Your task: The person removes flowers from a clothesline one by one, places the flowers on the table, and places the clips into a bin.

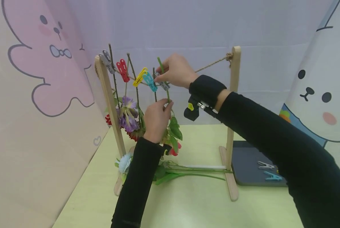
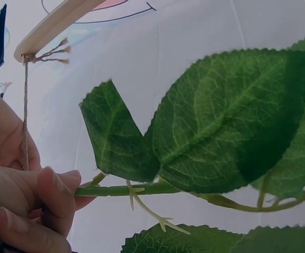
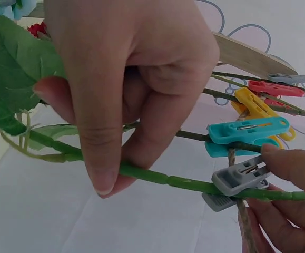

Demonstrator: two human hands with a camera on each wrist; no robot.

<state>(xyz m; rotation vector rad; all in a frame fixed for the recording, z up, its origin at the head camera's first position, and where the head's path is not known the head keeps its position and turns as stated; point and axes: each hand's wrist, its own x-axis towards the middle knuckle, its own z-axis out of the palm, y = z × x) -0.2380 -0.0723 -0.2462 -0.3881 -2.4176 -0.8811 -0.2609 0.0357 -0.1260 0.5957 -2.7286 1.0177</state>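
Note:
My left hand pinches a green artificial flower stem between thumb and forefinger, just below the rope. Toothed green leaves grow from this stem, with a pinkish-red bloom lower down. Above, my right hand holds the handle end of a grey clothespin, whose jaws lie across the stem and the twine rope. Right beside it, a turquoise clothespin clips a darker stem. Yellow, red and another grey clothespin hold more hanging flowers farther left.
Two wooden posts carry the rope. A blue flower and green stems lie on the pale table between the post feet. On the right, a dark tray holds loose clothespins.

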